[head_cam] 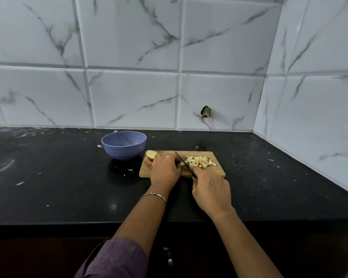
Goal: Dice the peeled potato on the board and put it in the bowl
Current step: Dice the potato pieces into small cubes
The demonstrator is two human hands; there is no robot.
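Observation:
A small wooden cutting board [217,172] lies on the black counter. My left hand [164,169] holds down a piece of peeled potato, mostly hidden under its fingers. A second uncut potato piece [150,153] lies at the board's far left corner. My right hand [210,187] grips the handle of a knife [182,160], whose blade slants across the board just right of my left fingers. A heap of several potato cubes [200,161] sits right of the blade. The purple bowl [124,145] stands left of the board and looks empty.
The black stone counter [58,177] carries scattered pale scraps and smears. White marble-pattern tiled walls rise behind and to the right, meeting in a corner. The counter's front edge runs below my forearms.

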